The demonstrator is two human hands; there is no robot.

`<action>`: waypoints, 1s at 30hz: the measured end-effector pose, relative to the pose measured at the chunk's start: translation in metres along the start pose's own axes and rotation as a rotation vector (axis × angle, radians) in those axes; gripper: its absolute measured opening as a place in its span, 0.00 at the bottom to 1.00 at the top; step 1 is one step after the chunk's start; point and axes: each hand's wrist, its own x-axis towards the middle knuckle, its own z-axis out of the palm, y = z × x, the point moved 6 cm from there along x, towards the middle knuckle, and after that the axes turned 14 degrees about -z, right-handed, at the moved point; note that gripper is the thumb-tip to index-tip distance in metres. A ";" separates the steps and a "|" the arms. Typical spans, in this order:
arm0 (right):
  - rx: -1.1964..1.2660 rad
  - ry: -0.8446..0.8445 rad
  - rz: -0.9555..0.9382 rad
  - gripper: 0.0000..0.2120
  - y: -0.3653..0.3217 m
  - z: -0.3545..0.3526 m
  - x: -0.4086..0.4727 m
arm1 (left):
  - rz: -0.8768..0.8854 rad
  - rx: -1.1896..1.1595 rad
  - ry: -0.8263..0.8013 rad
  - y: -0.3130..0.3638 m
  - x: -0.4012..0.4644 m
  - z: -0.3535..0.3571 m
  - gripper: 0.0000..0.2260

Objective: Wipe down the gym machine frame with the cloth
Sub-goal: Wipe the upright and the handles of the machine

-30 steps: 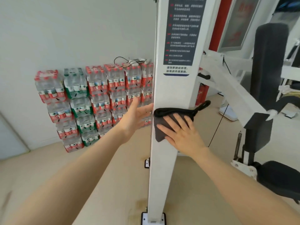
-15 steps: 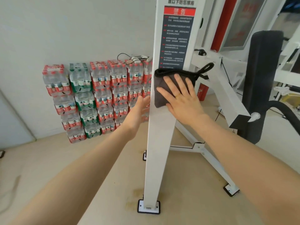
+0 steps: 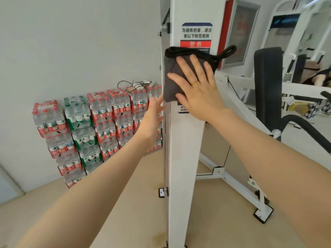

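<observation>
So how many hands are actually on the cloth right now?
1. The right hand presses flat on the cloth against the post's front. The left hand is open at the post's left edge, below the cloth, not on it.

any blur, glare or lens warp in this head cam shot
Head view: even, soft light with no harsh glare; wide-angle warp bends the white upright and stretches the forearms at the edges; the cloth and right hand are sharp, the left hand slightly soft, the far right background blurred.
</observation>
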 end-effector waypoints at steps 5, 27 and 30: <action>-0.102 -0.019 -0.049 0.20 -0.012 0.009 -0.010 | 0.047 -0.027 -0.133 0.006 0.011 -0.002 0.26; -0.150 0.197 -0.327 0.21 0.057 -0.027 0.050 | 0.213 -0.048 0.130 0.068 0.018 0.005 0.24; -0.120 0.197 -0.389 0.22 0.048 -0.019 0.032 | 0.241 -0.044 0.194 0.072 0.010 0.011 0.24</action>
